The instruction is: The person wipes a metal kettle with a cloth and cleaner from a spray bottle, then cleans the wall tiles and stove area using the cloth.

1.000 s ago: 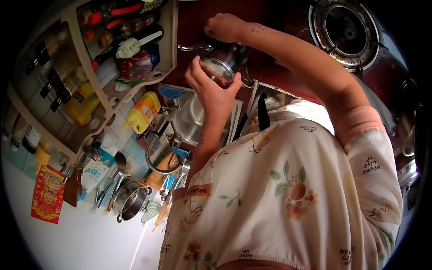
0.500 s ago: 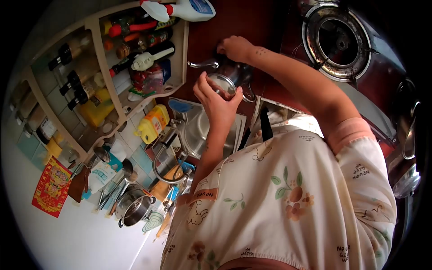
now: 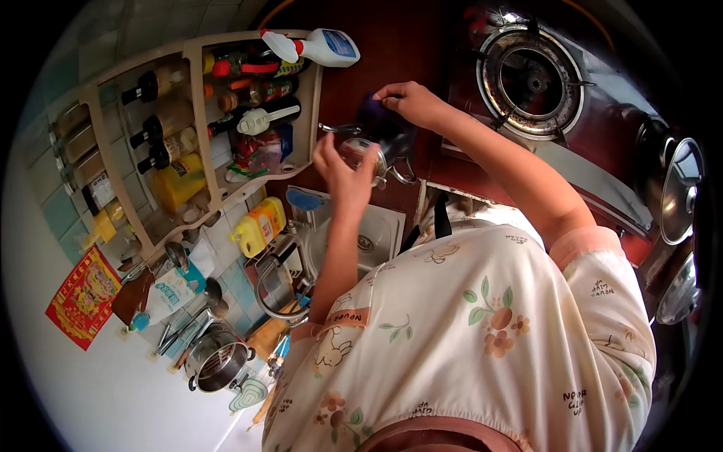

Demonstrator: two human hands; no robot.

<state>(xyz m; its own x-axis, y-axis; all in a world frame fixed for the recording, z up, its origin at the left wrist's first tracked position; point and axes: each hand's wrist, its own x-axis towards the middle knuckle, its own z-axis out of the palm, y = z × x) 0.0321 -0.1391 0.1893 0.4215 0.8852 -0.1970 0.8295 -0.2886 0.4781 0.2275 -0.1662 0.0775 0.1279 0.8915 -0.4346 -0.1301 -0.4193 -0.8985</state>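
the kettle (image 3: 397,143) was found ahead of the wearer, over the dark red surface (image 3: 399,60), between the two hands. the left hand (image 3: 346,169) was the nearer, in contact with the kettle's rounded, glassy end; its fingers, blurred by motion, were curved about that end with the thumb opposite. how firmly they pressed could not be told. the right hand (image 3: 410,102) was at the far side, fingers pinched on a purple cloth (image 3: 370,108) beside the dark body. the line from spout (image 3: 343,129) to handle (image 3: 405,176) ran from far left to near right. the spout end stood near the shelf (image 3: 202,128), leaving little room there. the sink (image 3: 385,226) lay on the near side; a wider stretch of surface separated the kettle from the burner (image 3: 535,84), to the right.
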